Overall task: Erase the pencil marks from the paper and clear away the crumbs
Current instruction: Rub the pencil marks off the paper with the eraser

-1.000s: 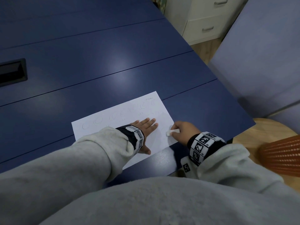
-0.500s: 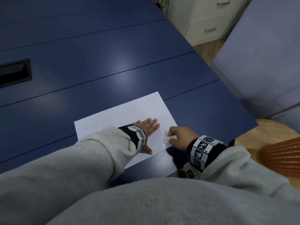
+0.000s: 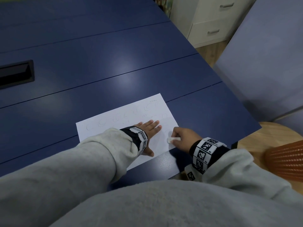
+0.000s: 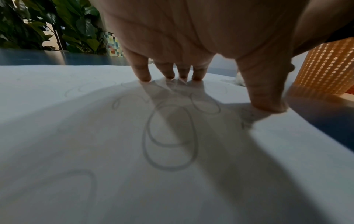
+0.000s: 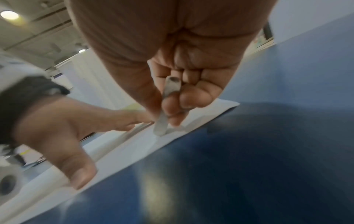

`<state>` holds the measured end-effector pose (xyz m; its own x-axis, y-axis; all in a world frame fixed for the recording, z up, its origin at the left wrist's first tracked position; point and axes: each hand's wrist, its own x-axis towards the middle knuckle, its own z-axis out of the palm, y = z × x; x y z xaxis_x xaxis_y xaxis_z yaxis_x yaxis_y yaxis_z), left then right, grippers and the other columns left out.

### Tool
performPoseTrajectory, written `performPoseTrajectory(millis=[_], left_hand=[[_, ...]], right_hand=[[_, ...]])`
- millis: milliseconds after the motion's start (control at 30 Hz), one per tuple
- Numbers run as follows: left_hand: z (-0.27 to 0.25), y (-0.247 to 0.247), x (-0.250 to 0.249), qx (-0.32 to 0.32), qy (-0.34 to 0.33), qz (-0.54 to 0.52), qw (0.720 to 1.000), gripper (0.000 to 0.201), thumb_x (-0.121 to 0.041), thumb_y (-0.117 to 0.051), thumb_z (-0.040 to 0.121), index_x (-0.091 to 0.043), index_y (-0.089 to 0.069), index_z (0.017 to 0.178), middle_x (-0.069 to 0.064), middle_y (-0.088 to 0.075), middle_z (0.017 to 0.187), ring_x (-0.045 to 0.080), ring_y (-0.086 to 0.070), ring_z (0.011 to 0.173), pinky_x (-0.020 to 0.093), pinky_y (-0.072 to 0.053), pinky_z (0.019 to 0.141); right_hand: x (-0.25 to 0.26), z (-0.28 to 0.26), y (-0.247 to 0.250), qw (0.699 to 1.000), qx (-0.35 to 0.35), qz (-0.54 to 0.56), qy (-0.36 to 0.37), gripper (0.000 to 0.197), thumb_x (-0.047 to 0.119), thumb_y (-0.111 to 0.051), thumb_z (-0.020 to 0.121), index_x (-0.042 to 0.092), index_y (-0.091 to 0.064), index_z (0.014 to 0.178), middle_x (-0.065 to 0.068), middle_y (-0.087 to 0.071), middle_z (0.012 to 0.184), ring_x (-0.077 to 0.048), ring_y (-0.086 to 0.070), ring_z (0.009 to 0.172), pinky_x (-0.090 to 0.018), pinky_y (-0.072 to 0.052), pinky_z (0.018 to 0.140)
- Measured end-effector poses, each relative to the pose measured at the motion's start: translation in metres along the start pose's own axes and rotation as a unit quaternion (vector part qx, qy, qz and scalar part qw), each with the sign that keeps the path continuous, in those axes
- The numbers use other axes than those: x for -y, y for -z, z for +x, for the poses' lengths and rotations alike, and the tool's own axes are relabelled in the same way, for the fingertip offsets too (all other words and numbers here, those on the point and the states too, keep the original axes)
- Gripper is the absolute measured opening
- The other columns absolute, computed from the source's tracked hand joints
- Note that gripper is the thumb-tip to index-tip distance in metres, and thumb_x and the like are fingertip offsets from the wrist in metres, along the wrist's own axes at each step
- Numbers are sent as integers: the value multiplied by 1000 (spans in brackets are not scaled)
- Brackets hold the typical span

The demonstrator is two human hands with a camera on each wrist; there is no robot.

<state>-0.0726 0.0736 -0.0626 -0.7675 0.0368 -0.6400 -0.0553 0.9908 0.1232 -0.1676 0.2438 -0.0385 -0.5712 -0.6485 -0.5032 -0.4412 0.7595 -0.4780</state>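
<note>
A white sheet of paper [image 3: 131, 112] with faint looping pencil marks [image 4: 170, 136] lies near the front edge of the blue table [image 3: 98, 63]. My left hand [image 3: 150, 128] lies flat on the sheet, fingers straight, pressing it down. My right hand [image 3: 182, 138] pinches a thin white eraser [image 3: 173, 139] between thumb and fingers; its lower end [image 5: 161, 128] touches the paper near the sheet's right front corner. In the left wrist view my fingertips [image 4: 143, 77] and thumb rest on the paper [image 4: 76, 136] among the loops.
A black recessed slot [image 3: 16, 74] sits in the table at the far left. An orange woven basket [image 3: 285, 159] stands on a wooden stool at the right, off the table. White drawers [image 3: 211, 20] and a blue-grey panel stand beyond the table's right edge.
My right hand with the eraser has slid left along the paper's right part, closer to my left hand. The left hand has stayed flat on the sheet.
</note>
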Motion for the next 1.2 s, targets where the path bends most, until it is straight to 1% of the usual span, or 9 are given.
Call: performPoseTrajectory(millis=[67,233,367,533,667,800,933,1100,1200], left_hand=[[1,0,0,-1,-1,1,1000,115,-60,-65,78,-22,14,152,-2,22,159,18,16,147,42,0,118],[0,-1,-1,0,0,0,1000,115,-61,-65,79,-22,14,152,-1,22,159,18,16,147,42,0,118],[-1,1,-1,1,2,1,1000,114,-60,-65,79,-22,14,152,-1,22,159,18,16,147,42,-1,118],[-3,2,-3,4,4,-1,1000,113,-59,-65,80,-21,13,152,-1,22,159,19,15,147,43,0,118],[-2,3,-3,10,4,1,1000,114,-60,-65,79,-21,15,152,-1,23,158,19,16,147,43,0,118],[-1,2,-2,12,3,-1,1000,114,-61,-64,79,-22,15,152,-1,23,158,18,17,147,43,0,118],[-1,2,-2,10,4,-1,1000,115,-60,-65,79,-22,14,152,-1,23,158,19,16,147,42,0,118],[-1,1,-2,8,6,-2,1000,115,-60,-65,79,-22,14,152,-1,23,158,18,16,147,43,0,118],[-2,3,-3,12,5,3,1000,114,-60,-65,79,-22,15,152,-1,23,158,19,16,147,43,0,118]], right_hand=[[2,-2,0,999,22,-24,20,14,27,-61,88,23,-51,78,9,-54,78,-13,-52,77,-18,-36,58],[-7,3,10,998,-48,38,-35,15,24,-64,85,20,-53,77,7,-54,74,-15,-52,72,-20,-37,56],[-1,-1,3,1000,22,-12,12,14,24,-63,86,21,-52,77,8,-53,76,-14,-53,78,-22,-38,61],[-6,4,10,997,-47,42,-38,14,25,-66,84,19,-55,78,10,-52,74,-13,-52,74,-20,-38,59],[-2,-1,2,1000,9,0,-4,12,22,-63,86,20,-53,78,9,-52,77,-15,-53,80,-23,-39,62],[-7,4,10,997,-52,40,-42,17,28,-67,84,21,-54,76,11,-53,77,-14,-53,79,-21,-38,60],[-3,0,8,1000,13,-10,-19,14,29,-65,86,19,-55,84,7,-54,83,-14,-54,81,-22,-39,62],[-7,2,15,999,-33,13,-39,14,30,-65,85,20,-55,83,6,-56,86,-15,-54,84,-23,-37,68],[-4,-1,10,999,20,-32,-22,10,26,-62,87,19,-54,85,5,-55,87,-15,-54,85,-23,-38,67]])
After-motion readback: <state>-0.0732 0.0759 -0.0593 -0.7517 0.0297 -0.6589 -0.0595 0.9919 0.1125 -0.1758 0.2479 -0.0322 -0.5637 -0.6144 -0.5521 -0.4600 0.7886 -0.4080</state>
